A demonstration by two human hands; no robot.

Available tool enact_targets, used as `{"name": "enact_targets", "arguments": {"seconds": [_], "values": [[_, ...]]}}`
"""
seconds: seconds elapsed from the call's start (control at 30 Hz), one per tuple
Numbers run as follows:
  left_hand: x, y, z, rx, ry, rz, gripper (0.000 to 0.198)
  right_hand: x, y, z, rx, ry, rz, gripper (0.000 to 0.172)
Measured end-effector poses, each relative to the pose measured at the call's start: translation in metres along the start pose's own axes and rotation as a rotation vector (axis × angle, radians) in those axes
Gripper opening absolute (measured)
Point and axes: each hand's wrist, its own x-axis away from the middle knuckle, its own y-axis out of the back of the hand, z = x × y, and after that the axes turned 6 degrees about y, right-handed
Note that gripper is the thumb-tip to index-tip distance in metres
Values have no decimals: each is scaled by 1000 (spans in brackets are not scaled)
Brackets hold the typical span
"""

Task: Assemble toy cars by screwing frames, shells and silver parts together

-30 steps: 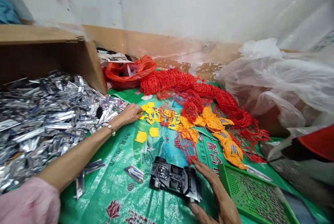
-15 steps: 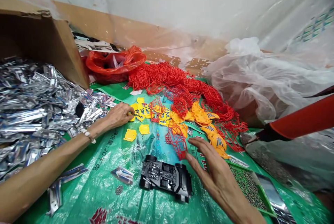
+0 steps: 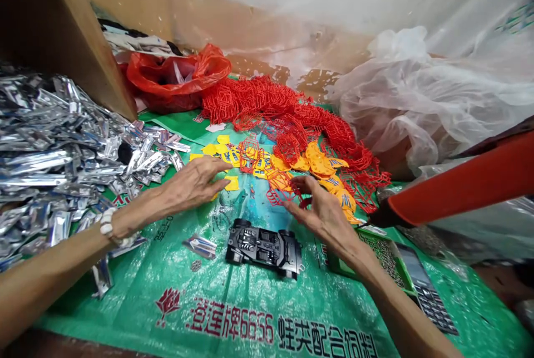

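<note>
My left hand [image 3: 194, 181] reaches over the small yellow plastic pieces [image 3: 231, 183], partly covering some of them. Its fingers are stretched out and apart, with no held thing visible. My right hand [image 3: 317, 209] has its thumb and fingertips around the near right edge of a red plastic lattice frame [image 3: 280, 195], which looks tilted; the exact contact is partly hidden. Between the hands and nearer to me lies a black toy car chassis [image 3: 263, 249] with wheels. Orange curved plastic pieces [image 3: 320, 160] lie just beyond my right hand.
Silver parts [image 3: 54, 152] heap at left beside a cardboard box [image 3: 89, 46]. Red frames [image 3: 267, 99] pile behind, near a red bag [image 3: 167, 82]. At right are a green screw tray [image 3: 411, 291], a keypad phone [image 3: 434, 297] and a red-handled tool [image 3: 463, 180].
The view has tipped downward. My left hand has moved right over the yellow pieces, its fingers stretching out. My right hand has moved inward to the red frame, whose near end has lifted.
</note>
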Motion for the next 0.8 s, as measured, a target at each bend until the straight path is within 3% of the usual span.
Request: {"name": "enact_targets", "arguments": {"seconds": [0.07,0.13,0.2,0.27,0.37,0.47,0.53,0.63,0.8], "values": [[8,7,-18,45,5,17,49,14,12,8,-98,67,31,38],[14,15,-35,124,91,32,50,28,18,16,-146,171,164,40],[19,21,-47,219,171,-4,49,40,18,22,-144,271,305,41],[24,25,-56,283,187,31,46,48,12,25,-137,314,364,41],[35,21,-65,331,124,209,43,52,4,23,-150,294,339,42],[47,4,-68,366,-8,352,61,50,4,20,-166,310,331,42],[53,-11,-67,370,-129,331,74,48,5,21,-169,350,328,42],[57,-29,-65,353,-169,266,84,49,6,23,-190,405,284,42],[60,-30,-64,395,-145,298,100,55,5,18,-259,415,180,45]]}}
